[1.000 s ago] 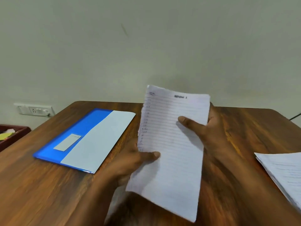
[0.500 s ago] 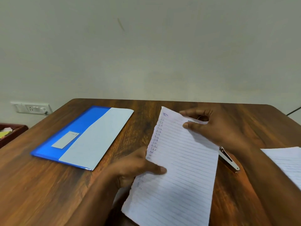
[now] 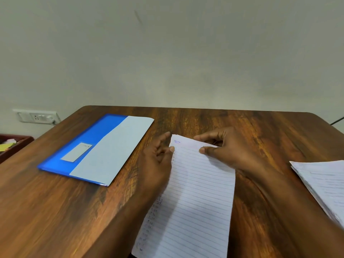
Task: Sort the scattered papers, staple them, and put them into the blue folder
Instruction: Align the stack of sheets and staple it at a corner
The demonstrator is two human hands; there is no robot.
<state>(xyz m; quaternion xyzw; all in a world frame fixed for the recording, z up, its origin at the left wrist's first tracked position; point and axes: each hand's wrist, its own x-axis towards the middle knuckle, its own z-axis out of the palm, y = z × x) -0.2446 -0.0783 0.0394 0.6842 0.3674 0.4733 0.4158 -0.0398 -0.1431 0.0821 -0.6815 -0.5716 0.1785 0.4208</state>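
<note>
Surface: wooden table [image 3: 55,211], plain wall behind.
Papers [image 3: 195,202]: centre frame; light, floppy, slippery; hold near top edge.
Right hand [image 3: 229,151]: pinches the top edge.
Left hand [image 3: 158,161]: fingers loosely spread, touching the left edge.

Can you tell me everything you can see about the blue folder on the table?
The blue folder lies flat on the brown wooden table, far left of the hands. It looks like shiny bright blue plastic, with a small pale label on its front. A big pale sheet or flap covers its right half slantwise. It is turned at an angle to the table edge. Neither hand touches it; only the table does.
</note>
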